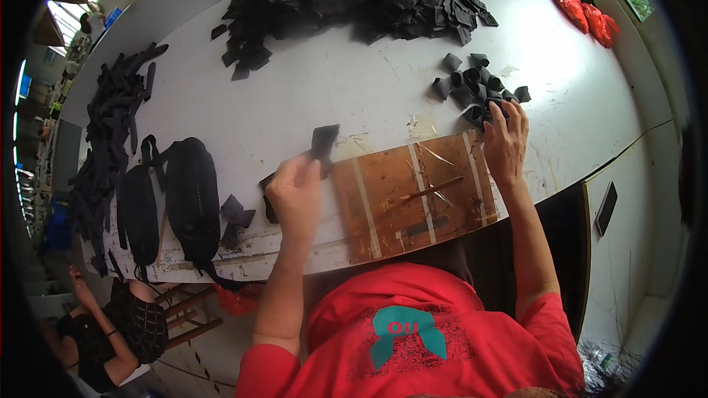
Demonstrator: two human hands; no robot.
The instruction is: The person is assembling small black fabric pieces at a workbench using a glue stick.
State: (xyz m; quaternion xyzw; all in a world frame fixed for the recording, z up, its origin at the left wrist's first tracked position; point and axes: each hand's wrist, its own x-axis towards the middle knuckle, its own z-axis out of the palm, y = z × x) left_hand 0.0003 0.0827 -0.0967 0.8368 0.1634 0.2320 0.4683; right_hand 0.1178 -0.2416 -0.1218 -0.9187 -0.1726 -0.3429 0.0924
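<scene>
Fingers nearly closed, the left hand pinches a black cloth piece over the white table; the right hand, fingers loosely bent, reaches into a cluster of folded pieces, any grip hidden. A brown board lies between. A slack pinch could drop the cloth; a careless sweep could scatter the cluster toward the black heap.

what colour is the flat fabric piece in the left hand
The flat fabric piece is black; best view: head.
</scene>
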